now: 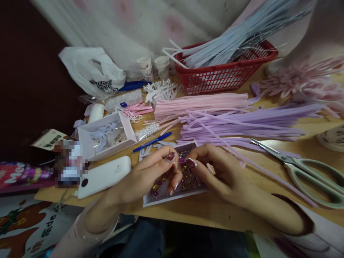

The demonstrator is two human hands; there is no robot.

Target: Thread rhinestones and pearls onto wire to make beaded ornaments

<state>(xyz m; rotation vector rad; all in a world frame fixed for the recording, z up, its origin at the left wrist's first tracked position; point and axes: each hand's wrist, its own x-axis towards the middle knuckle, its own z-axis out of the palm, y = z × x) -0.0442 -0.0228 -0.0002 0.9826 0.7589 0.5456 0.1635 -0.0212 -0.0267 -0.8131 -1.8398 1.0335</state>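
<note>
My left hand and my right hand meet over a flat white tray of coloured gem stickers at the table's near edge. Both hands are closed in a pinch, with thumb and forefinger tips together around something tiny and purple between them that I cannot name. The fingers hide much of the tray. A thin lilac pipe cleaner runs from beside my right hand toward the right.
Lilac pipe cleaners and pink ones lie behind the hands. A red basket holds pale blue ones. Green scissors lie at right. A white power bank, blue pen and white bead box sit at left.
</note>
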